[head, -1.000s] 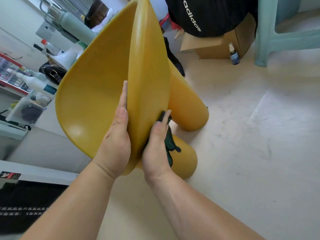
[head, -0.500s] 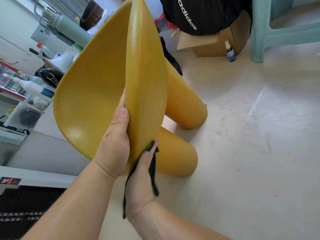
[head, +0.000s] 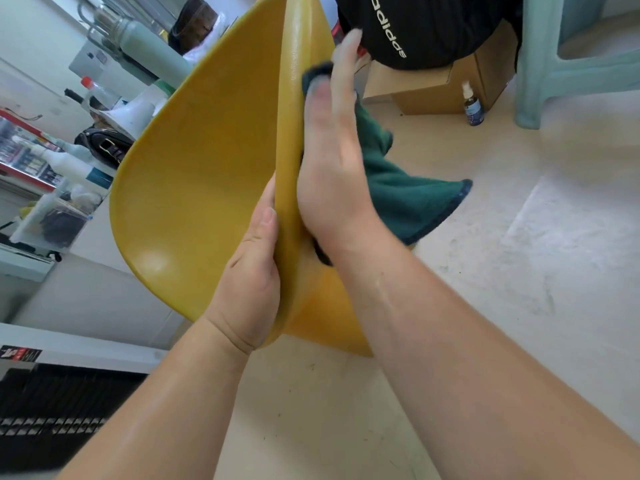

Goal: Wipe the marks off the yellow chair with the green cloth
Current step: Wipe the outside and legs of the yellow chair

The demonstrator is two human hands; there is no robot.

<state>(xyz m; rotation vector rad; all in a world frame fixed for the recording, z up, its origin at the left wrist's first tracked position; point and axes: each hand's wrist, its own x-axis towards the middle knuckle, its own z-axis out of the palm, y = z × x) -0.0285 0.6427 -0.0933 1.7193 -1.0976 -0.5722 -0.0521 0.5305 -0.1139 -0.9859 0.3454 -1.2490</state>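
The yellow chair [head: 207, 174] is tipped on its side on the floor, its seat shell facing left and its edge toward me. My left hand [head: 249, 282] grips the lower edge of the shell, thumb on the inner face. My right hand [head: 329, 157] lies flat against the outer side of the shell, pressing the dark green cloth [head: 398, 192] onto it high up. The loose end of the cloth hangs out to the right. The chair's legs are mostly hidden behind my right hand and the cloth.
A cardboard box [head: 429, 88] with a black bag [head: 433, 26] on it stands behind the chair. A small spray bottle [head: 471, 105] sits on the floor beside a pale green stool [head: 540, 64]. Shelves with bottles and clutter [head: 62, 161] fill the left.
My right hand has slid the cloth from the lower edge of the shell up along its outer side. The left hand keeps its grip. The view has shifted slightly closer.
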